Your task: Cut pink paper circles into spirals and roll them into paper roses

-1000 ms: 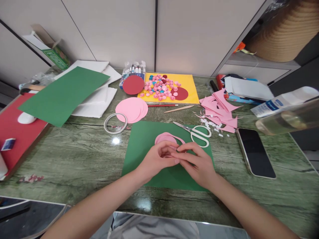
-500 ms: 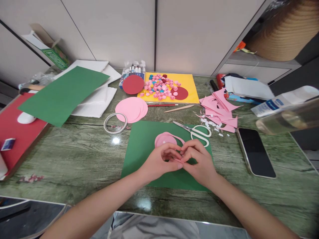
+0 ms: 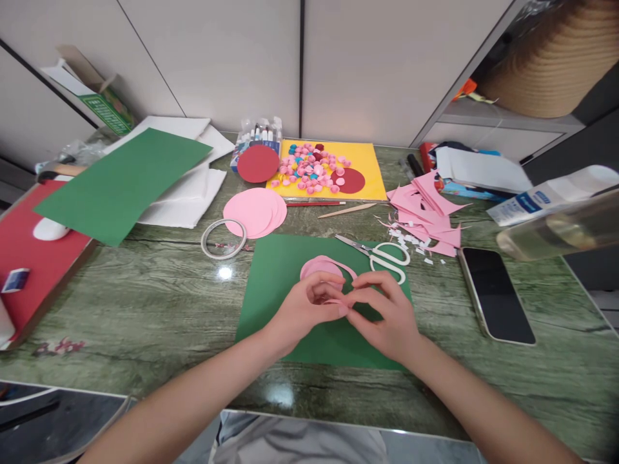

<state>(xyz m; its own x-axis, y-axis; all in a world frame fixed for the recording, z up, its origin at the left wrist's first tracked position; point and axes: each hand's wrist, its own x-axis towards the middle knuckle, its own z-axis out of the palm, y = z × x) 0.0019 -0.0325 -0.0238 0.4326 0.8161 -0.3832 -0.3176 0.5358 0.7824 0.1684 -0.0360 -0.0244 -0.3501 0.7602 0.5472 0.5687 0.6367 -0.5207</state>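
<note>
My left hand [image 3: 302, 310] and my right hand [image 3: 387, 317] meet over a green paper sheet [image 3: 275, 277] near the table's front edge. Both pinch the end of a pink paper spiral strip [image 3: 323, 267], fingertips touching at the middle. The rest of the spiral lies curled on the green sheet just behind my fingers. White-handled scissors [image 3: 384, 256] rest on the sheet's far right corner, close to my right hand.
Pink paper circles [image 3: 254, 212] and a tape ring [image 3: 224, 238] lie behind left. A yellow sheet [image 3: 370, 171] holds several small rolled paper pieces. Pink scraps [image 3: 428, 209] and a phone [image 3: 496, 295] lie to the right; a large green sheet [image 3: 120, 183] and a red tray [image 3: 29, 258] left.
The fingers of both hands have shifted slightly on the pink strip, turning it between the fingertips. Everything else on the table is unmoved.
</note>
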